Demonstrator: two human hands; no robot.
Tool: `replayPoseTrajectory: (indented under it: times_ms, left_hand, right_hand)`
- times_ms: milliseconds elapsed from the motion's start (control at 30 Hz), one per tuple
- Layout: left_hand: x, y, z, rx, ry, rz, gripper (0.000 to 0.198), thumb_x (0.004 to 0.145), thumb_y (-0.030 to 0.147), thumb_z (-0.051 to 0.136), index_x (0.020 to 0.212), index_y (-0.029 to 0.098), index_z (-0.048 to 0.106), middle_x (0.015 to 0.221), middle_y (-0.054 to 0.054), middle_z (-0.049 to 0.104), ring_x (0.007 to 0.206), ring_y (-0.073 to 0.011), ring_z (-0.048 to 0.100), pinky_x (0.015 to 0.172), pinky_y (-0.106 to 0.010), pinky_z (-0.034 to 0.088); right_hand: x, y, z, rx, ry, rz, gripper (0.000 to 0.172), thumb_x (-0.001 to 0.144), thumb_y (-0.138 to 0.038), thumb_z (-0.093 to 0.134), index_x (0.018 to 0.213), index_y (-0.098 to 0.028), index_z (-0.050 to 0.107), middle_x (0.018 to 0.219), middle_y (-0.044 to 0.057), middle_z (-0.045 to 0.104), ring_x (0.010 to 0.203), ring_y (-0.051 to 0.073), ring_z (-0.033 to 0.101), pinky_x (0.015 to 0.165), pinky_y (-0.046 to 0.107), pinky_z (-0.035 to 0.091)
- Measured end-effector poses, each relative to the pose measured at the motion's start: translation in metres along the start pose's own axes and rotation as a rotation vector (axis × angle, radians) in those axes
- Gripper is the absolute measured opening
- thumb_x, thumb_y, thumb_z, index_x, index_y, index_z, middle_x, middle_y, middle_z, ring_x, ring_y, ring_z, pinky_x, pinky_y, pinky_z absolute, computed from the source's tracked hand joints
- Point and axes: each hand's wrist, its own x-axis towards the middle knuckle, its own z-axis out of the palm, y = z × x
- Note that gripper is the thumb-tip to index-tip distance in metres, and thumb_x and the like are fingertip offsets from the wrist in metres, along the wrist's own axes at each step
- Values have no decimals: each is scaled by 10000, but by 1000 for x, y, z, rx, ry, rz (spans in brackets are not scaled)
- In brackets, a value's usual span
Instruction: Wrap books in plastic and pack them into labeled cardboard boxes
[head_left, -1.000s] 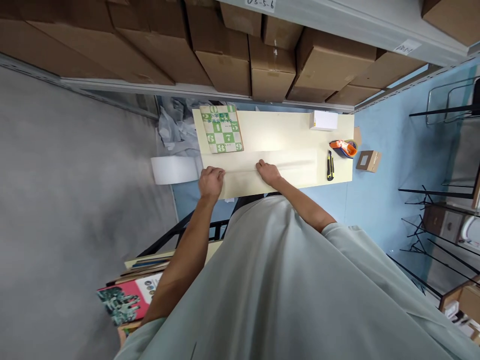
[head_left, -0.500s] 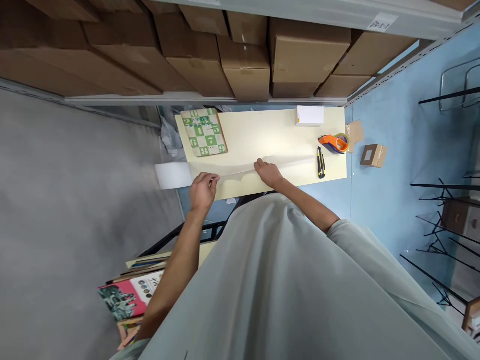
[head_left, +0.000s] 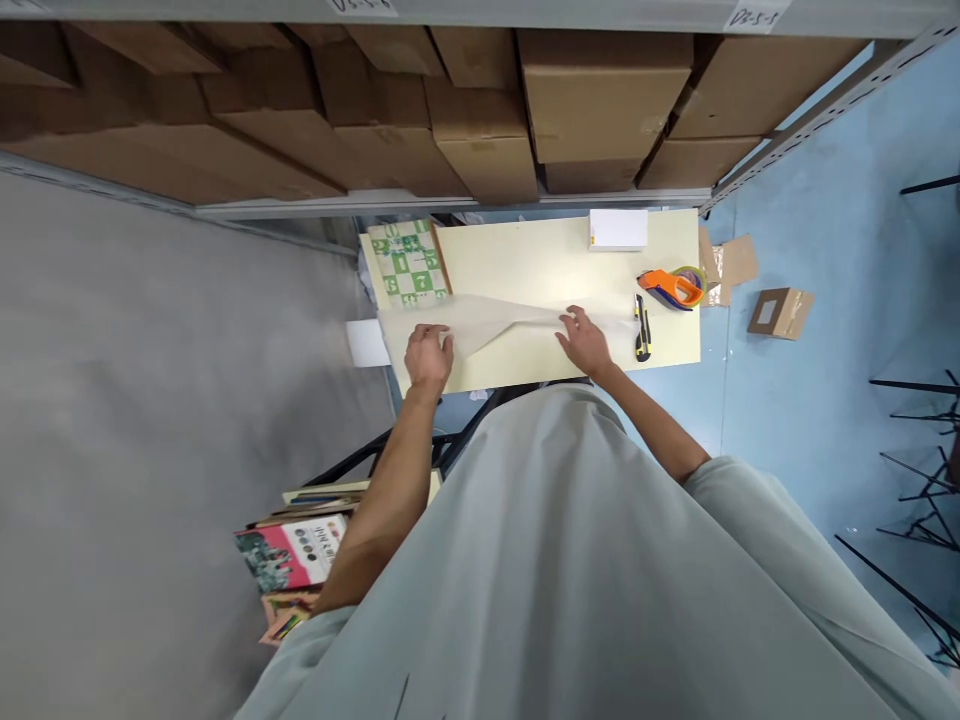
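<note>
A thin, translucent whitish sheet [head_left: 491, 318] lies spread across the cream tabletop [head_left: 525, 260], its near edge folded up in the middle. My left hand [head_left: 429, 355] rests on the sheet's left part, fingers bent over it and thumb apart. Over its right part, my right hand [head_left: 585, 345] has fingers spread and thumb held away, with fingertips at the sheet's edge. A white roll or sheet end [head_left: 367, 343] hangs past the table's left edge. Right of my right hand lies a black and yellow utility knife [head_left: 643, 328].
An orange tape dispenser [head_left: 673, 289] and a white box [head_left: 618, 230] are on the table's right side. A green-and-white checkered board [head_left: 409, 264] lies at back left. Above runs a shelf of cardboard boxes [head_left: 607, 110]. A small carton [head_left: 780, 313] stands on the floor at right.
My hands have moved apart, the right one going rightward. Both have loosened from a pinch, and the narrow, gathered sheet now lies wider and flatter. The view has shifted slightly.
</note>
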Motion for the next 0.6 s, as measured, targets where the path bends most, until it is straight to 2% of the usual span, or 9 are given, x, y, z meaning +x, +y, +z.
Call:
replayPoseTrajectory:
  times_ms: [133, 300, 367, 433, 500, 600]
  left_hand:
    - [0, 0, 6, 13, -17, 2, 522, 1010, 302, 582, 1497, 149, 693, 1528, -228, 641, 1442, -436, 600, 1282, -595, 506]
    - [-3, -2, 22, -12, -117, 64, 633, 952, 299, 625, 1560, 120, 629, 1623, -247, 588, 1543, -464, 524, 1366, -633, 418]
    - [-4, 1, 27, -19, -140, 71, 665, 916, 291, 651, 1560, 128, 620, 1647, -244, 574, 1558, -467, 511, 1377, -642, 405]
    - [-6, 5, 30, -18, -151, 67, 683, 890, 283, 664, 1556, 137, 617, 1656, -239, 569, 1563, -463, 507, 1382, -640, 401]
    - [-7, 11, 30, -11, -155, 57, 684, 877, 279, 664, 1547, 151, 621, 1657, -226, 571, 1564, -453, 507, 1379, -629, 409]
    - [-6, 17, 30, -8, -161, 40, 671, 865, 275, 659, 1529, 178, 636, 1646, -201, 586, 1562, -435, 509, 1372, -608, 424]
  right_hand:
    - [-17, 32, 4, 2, 46, 96, 407, 1150, -287, 570, 1521, -141, 654, 1653, 253, 571, 1405, 363, 660, 1163, 493, 595]
    - [-30, 65, -8, -47, 177, 310, 526, 1106, -264, 604, 1603, -95, 568, 1644, 286, 565, 1506, 400, 540, 1252, 558, 490]
    - [-32, 76, -16, -100, 166, 457, 534, 1068, -203, 611, 1582, -60, 570, 1601, 317, 580, 1474, 419, 537, 1225, 573, 482]
    - [-32, 86, -24, -155, 114, 547, 456, 1054, -135, 564, 1496, -41, 631, 1518, 328, 619, 1413, 419, 557, 1178, 559, 493]
    - [-31, 92, -32, -186, 75, 518, 370, 1073, -100, 482, 1359, -69, 714, 1424, 306, 663, 1351, 398, 575, 1144, 535, 497]
    - [-35, 97, -45, -148, 111, 360, 333, 1119, -155, 447, 1233, -141, 759, 1299, 240, 690, 1228, 355, 607, 1089, 490, 517]
